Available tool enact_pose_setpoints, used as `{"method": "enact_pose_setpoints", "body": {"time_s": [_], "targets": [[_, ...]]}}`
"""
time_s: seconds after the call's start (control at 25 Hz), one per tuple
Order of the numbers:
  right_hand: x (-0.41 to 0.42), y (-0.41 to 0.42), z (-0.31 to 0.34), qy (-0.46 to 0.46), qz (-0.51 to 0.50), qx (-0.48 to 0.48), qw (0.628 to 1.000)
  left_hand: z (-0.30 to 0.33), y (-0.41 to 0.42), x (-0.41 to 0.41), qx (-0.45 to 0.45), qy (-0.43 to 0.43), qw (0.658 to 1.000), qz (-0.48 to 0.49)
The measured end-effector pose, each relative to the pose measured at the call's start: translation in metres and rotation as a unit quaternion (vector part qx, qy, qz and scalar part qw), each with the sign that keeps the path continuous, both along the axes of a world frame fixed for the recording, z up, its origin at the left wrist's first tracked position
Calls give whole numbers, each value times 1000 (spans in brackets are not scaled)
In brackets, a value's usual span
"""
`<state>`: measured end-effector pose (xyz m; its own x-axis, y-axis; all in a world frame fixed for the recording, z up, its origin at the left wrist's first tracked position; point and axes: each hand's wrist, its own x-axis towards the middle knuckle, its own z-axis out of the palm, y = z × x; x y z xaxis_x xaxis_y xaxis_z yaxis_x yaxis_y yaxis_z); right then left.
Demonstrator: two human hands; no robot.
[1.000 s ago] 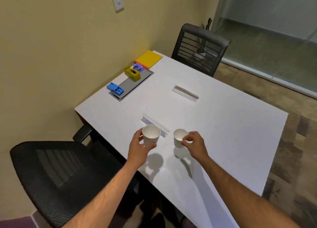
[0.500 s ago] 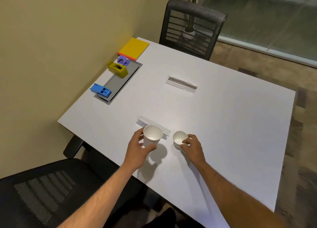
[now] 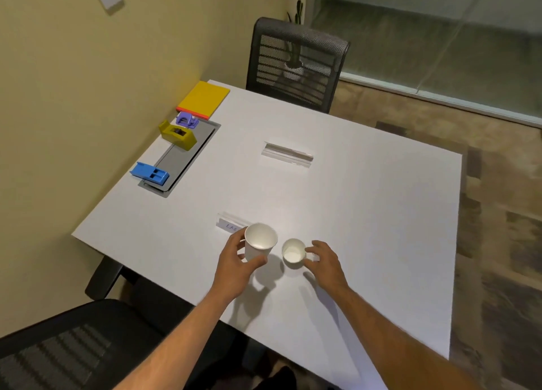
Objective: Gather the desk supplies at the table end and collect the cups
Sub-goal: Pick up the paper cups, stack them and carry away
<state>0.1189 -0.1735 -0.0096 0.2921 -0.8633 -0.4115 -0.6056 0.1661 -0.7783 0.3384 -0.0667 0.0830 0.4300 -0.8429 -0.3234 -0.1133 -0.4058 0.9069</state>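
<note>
Two white paper cups are near the table's front edge. My left hand (image 3: 234, 260) is wrapped around the larger cup (image 3: 260, 241), holding it just above the white table (image 3: 366, 213) and tilted a little. The smaller cup (image 3: 293, 254) stands upright on the table right beside it. My right hand (image 3: 324, 262) sits at that cup's right side with its fingers apart and the fingertips close to the rim. At the far left end lie a yellow notepad (image 3: 203, 99), a purple clip-like item (image 3: 186, 120), an olive tape dispenser (image 3: 177, 134) and a blue stapler (image 3: 149, 172).
A grey cable hatch (image 3: 187, 158) is set into the table by the supplies. Two clear name holders lie on the table, one in the middle (image 3: 287, 156) and one just behind the cups (image 3: 231, 224). A black mesh chair (image 3: 296, 64) stands at the far end and another (image 3: 58, 351) at the near left.
My right hand has let go of the smaller cup's rim and spread its fingers. My left hand has brought the larger cup closer to the smaller one. The view has shifted.
</note>
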Motion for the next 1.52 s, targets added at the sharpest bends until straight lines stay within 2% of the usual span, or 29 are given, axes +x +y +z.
{"method": "enact_pose_setpoints", "body": {"time_s": [0.28,0.56,0.76,1.0,1.28,1.52], "targets": [[-62,21,95,-98,-34,10,995,8,-11,-83,-34,15,998,-51],[-210,62,155,-144,18,-76,987,35,-2,-240,-89,22,985,-146],[-331,91,159,-139,41,-113,983,48,20,-358,-104,34,982,-156],[-428,89,172,-91,36,-167,981,55,27,-467,-106,38,983,-146],[-514,27,185,-63,29,-177,982,54,-46,-543,-104,36,975,-194],[-565,-99,159,-66,36,-137,988,24,-170,-595,-90,26,976,-197]]}}
